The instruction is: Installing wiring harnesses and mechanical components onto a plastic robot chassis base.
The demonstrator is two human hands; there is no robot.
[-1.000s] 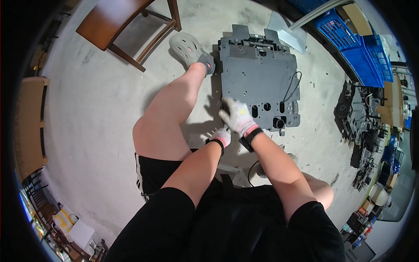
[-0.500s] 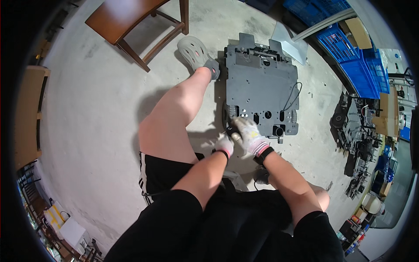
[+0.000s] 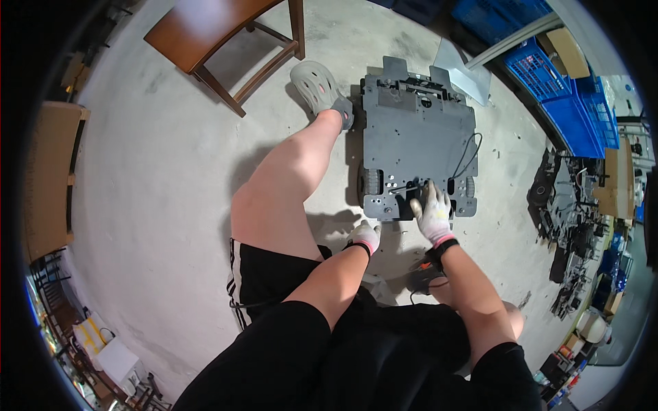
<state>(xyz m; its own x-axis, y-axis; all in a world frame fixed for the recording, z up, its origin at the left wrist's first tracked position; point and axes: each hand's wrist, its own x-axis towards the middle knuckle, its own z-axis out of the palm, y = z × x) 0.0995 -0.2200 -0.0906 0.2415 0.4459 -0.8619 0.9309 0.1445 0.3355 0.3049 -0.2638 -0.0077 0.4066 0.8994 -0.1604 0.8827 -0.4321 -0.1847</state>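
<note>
A flat dark-grey metal chassis (image 3: pixel 419 144) lies on the floor before me, with wheels at its near corners and holes and bolts in its top plate. My right hand (image 3: pixel 434 216), in a white work glove with a pink cuff, reaches over its near edge, fingers stretched forward and thumb apart. By those fingertips a dark tool with a thin shaft (image 3: pixel 406 190) lies across the plate; its exact kind is unclear. My left hand (image 3: pixel 367 235), gloved alike, is just short of the near left corner, fingers curled; what they hold, if anything, is hidden.
A black cable (image 3: pixel 469 154) loops over the chassis's right side. To the left stands a brown wooden stool (image 3: pixel 219 34). Blue crates (image 3: pixel 572 116) and a pile of dark metal parts (image 3: pixel 565 212) line the right side. A cardboard box (image 3: pixel 51 178) is at far left.
My right hand has moved right and away from the left hand, onto the plate's near middle. The left hand has shifted slightly right and down. The whole view has shifted a little.
</note>
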